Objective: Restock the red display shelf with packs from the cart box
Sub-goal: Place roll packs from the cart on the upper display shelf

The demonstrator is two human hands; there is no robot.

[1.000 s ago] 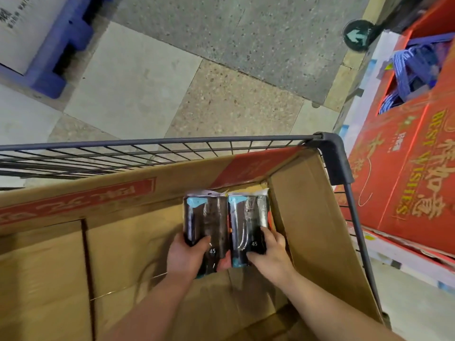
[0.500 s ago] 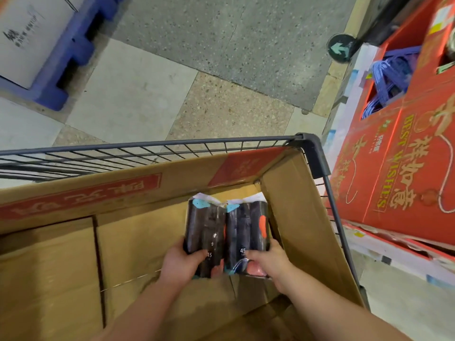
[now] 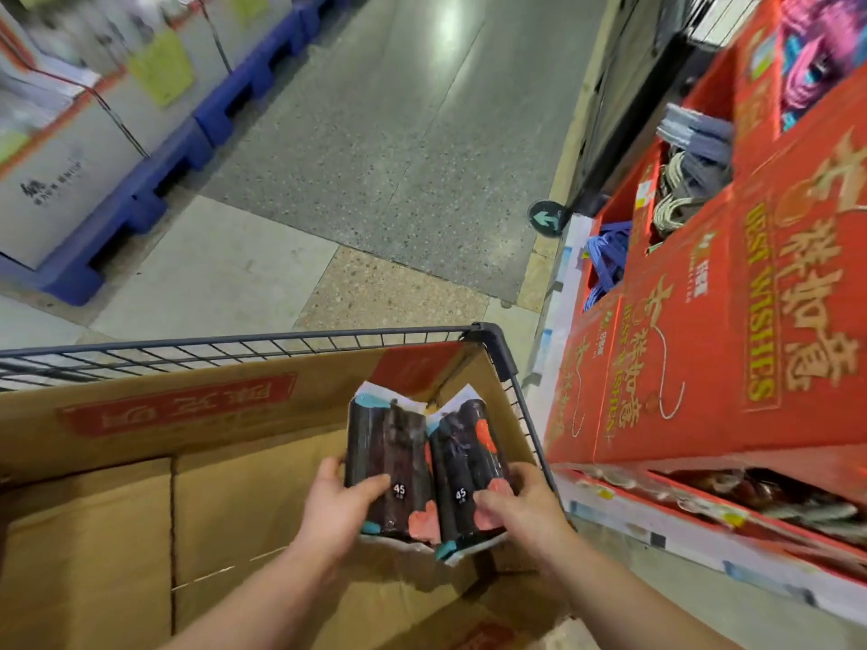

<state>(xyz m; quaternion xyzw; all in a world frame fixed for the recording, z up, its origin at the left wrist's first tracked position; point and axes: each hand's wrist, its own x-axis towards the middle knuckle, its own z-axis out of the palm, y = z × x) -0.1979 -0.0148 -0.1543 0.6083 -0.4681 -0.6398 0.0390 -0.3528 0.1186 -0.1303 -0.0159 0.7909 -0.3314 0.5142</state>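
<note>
While still over the brown cardboard box (image 3: 117, 485) in the black wire cart (image 3: 234, 343), held as before: two dark plastic-wrapped packs w/ teal and coral print and "45" stickers. Left pack (image 3: 387, 443) in left hand (image 3: 335, 509), right pack (image 3: 469, 457) in right hand (image 3: 516, 511); each gripped at near end, thumb over front, fingers curled behind. Vs 0.5 s ago: no longer flat side by side but angled, touching along inner edges, far ends splayed; seemingly a bit higher. View swung up and right too, w/ far more of the red printed cardboard display shelf (image 3: 750, 368) now at right. Prob. means pick-up done, carry to shelf starting, placing not yet begun.

Edges/room: right pack near box's right wall and cart's corner post (image 3: 492, 349); must clear both before swinging right. Only a narrow floor strip btwn cart and shelf base. At near right, low shelf slot (image 3: 760, 501) w/ similar dark goods inside, blurred; can't tell spare room there. Upper bins (image 3: 666, 269) w/ blue and grey items at far right. Open speckled floor (image 3: 375, 157) beyond cart; blue plastic pallets (image 3: 140, 213) well apart, far left.
</note>
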